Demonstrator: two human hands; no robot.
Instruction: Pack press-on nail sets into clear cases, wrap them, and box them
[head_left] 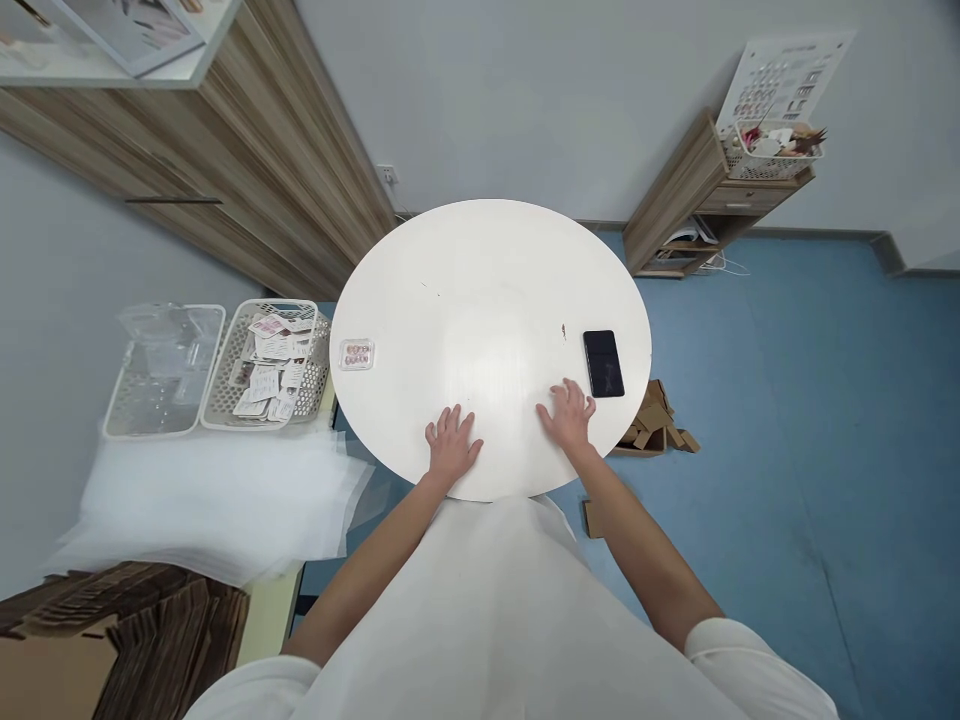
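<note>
My left hand (452, 447) rests on the near edge area of the white round table (487, 260), fingers spread, holding nothing. To its right, my right hand (568, 418) also lies on the tabletop with its fingers apart and nothing in them. Just beyond the right hand's fingers is a black smartphone (604, 363), lying flat without touching them. A small clear case (356, 354) with several pinkish pieces inside sits near the table's left edge, away from both hands.
Left of the table stand a white basket (213, 395) of small cards, clear plastic containers (169, 345), white foam sheets (202, 500) and folded cardboard (165, 640). Cardboard pieces (654, 415) lie on the floor at right. A wooden cabinet (679, 200) stands by the wall.
</note>
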